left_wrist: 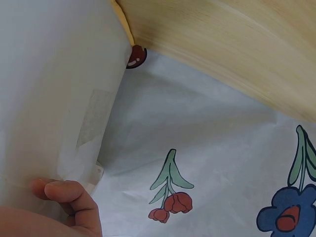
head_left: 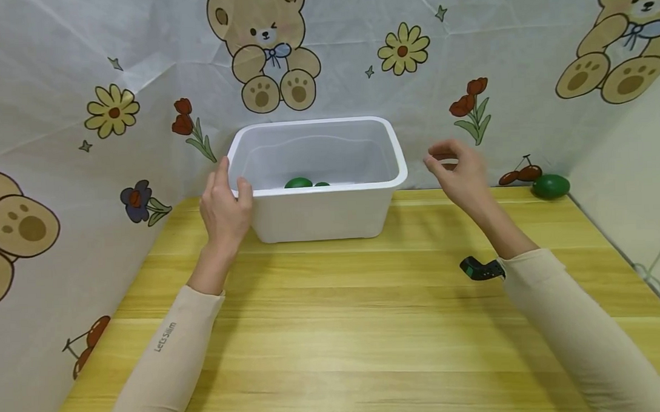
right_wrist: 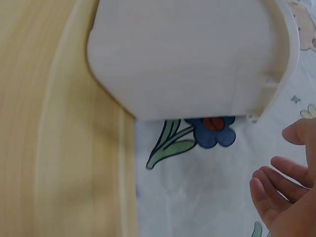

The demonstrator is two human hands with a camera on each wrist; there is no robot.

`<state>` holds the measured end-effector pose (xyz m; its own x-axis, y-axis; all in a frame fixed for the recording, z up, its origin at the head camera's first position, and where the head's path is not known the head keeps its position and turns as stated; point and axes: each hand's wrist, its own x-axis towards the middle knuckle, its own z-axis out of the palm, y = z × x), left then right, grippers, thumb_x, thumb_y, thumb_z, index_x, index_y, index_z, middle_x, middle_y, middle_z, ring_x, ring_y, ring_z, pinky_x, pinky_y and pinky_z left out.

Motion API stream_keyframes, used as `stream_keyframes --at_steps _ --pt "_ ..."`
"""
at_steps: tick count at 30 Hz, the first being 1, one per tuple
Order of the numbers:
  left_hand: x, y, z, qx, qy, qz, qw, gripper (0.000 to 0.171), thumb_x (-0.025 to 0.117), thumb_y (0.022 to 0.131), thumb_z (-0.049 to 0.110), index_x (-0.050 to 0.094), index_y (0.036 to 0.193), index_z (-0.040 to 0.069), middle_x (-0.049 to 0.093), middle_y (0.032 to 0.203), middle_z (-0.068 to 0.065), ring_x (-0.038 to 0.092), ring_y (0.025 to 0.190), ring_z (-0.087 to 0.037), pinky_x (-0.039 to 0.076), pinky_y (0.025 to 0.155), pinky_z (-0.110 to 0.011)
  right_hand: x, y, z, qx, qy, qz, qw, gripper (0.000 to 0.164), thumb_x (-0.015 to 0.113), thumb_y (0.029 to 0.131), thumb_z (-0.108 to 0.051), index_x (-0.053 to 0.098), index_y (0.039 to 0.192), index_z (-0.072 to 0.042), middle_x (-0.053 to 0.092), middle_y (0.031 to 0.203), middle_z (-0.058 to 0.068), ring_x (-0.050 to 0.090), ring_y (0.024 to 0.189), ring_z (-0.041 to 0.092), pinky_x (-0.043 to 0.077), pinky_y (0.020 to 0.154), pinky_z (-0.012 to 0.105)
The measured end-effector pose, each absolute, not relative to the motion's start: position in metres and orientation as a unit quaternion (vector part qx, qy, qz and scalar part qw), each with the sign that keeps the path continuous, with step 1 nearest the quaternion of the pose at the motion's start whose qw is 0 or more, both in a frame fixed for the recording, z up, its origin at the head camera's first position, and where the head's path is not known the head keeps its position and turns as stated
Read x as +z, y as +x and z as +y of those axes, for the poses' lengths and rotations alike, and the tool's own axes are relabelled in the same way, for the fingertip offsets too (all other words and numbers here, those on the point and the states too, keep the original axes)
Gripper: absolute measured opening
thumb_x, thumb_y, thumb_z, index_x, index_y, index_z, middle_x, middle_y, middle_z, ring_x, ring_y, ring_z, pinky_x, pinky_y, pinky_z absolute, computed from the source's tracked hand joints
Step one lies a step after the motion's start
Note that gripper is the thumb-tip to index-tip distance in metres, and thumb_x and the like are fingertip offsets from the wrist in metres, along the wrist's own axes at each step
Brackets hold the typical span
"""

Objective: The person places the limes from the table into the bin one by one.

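A white plastic bin (head_left: 322, 215) stands on the wooden table against the printed cloth. My left hand (head_left: 224, 203) grips its left front corner, thumb at the rim and fingers along the outer side. In the left wrist view, bent fingers (left_wrist: 69, 197) meet the bin's wall (left_wrist: 59, 98). Off the bin's right side, my right hand (head_left: 460, 171) hovers apart from it, fingers loosely curved with nothing held. The right wrist view shows that hand (right_wrist: 291, 187) below the bin's end wall (right_wrist: 187, 64). Inside the bin lie a green oval fruit (head_left: 298, 183) and part of another green thing (head_left: 322, 184).
Another green oval fruit (head_left: 550, 187) rests in the table's back right corner. Cloth with bears and flowers (head_left: 346, 54) hangs behind and to the left, and a pale wall (head_left: 629, 177) bounds the right. A black strap (head_left: 482, 268) sticks out at my right cuff.
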<state>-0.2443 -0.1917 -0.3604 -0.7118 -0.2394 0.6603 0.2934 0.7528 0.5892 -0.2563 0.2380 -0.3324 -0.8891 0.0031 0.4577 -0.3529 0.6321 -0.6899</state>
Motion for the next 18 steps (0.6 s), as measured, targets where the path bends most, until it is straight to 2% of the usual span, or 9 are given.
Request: stream_keyframes --at_steps 7,8,9,11,14,16,18 --pt "-0.359 -0.242 -0.194 -0.353 -0.004 -0.862 0.364 0.065 0.047 0.098 0.035 0.054 0.152 -0.001 0.068 0.127 -0.031 0.068 0.112 -0.047 0.055 0.091 -0.062 -0.349 -0.252 0.260 0.374 0.101 -0.902 0.192 0.041 0.064 0.104 -0.033 0.067 0.127 0.001 0.070 0.122 0.018 0.066 0.116 0.032 0.054 0.100 0.050" --pt "-0.360 -0.242 -0.195 -0.353 -0.002 -0.862 0.364 0.065 0.047 0.098 0.035 0.053 0.152 0.000 0.068 0.127 -0.031 0.068 0.112 -0.047 0.055 0.090 -0.062 -0.351 -0.251 0.263 0.372 0.099 -0.903 0.190 0.042 0.064 0.104 -0.034 0.067 0.128 0.000 0.070 0.122 0.018 0.066 0.116 0.032 0.055 0.100 0.043" --pt "-0.360 -0.241 -0.196 -0.352 -0.001 -0.862 0.364 0.065 0.047 0.098 0.035 0.053 0.152 0.000 0.068 0.127 -0.031 0.068 0.112 -0.047 0.055 0.090 -0.062 -0.354 -0.251 0.266 0.372 0.097 -0.904 0.189 0.043 0.063 0.105 -0.035 0.067 0.128 0.001 0.070 0.123 0.019 0.065 0.116 0.033 0.055 0.099 0.043" --pt "-0.361 -0.241 -0.197 -0.351 -0.001 -0.862 0.366 0.064 0.048 0.098 0.035 0.054 0.152 0.000 0.068 0.128 -0.031 0.068 0.111 -0.048 0.055 0.089 -0.062 -0.359 -0.251 0.275 0.366 0.090 -0.906 0.190 0.043 0.063 0.105 -0.035 0.068 0.128 0.000 0.070 0.123 0.020 0.066 0.116 0.034 0.055 0.096 0.028" --pt "-0.362 -0.242 -0.196 -0.350 -0.009 -0.861 0.370 0.065 0.048 0.098 0.035 0.054 0.151 -0.001 0.068 0.126 -0.032 0.068 0.107 -0.049 0.055 0.086 -0.062 -0.365 -0.250 0.292 0.355 0.072 -0.911 0.197 0.040 0.064 0.104 -0.032 0.068 0.127 0.000 0.071 0.121 0.022 0.066 0.113 0.036 0.045 0.083 0.007" --pt "-0.362 -0.244 -0.195 -0.350 -0.012 -0.860 0.370 0.065 0.048 0.098 0.035 0.054 0.151 -0.001 0.068 0.125 -0.032 0.068 0.107 -0.049 0.055 0.086 -0.062 -0.369 -0.250 0.305 0.351 0.058 -0.913 0.198 0.039 0.064 0.104 -0.031 0.068 0.127 0.001 0.071 0.121 0.024 0.065 0.112 0.037 0.040 0.079 0.004" --pt "-0.361 -0.244 -0.194 -0.351 -0.012 -0.860 0.370 0.065 0.047 0.098 0.036 0.054 0.151 0.000 0.068 0.124 -0.032 0.068 0.106 -0.049 0.055 0.085 -0.063 -0.372 -0.249 0.315 0.345 0.041 -0.917 0.196 0.040 0.062 0.104 -0.032 0.068 0.127 0.000 0.071 0.121 0.025 0.065 0.111 0.038 0.041 0.079 0.008"
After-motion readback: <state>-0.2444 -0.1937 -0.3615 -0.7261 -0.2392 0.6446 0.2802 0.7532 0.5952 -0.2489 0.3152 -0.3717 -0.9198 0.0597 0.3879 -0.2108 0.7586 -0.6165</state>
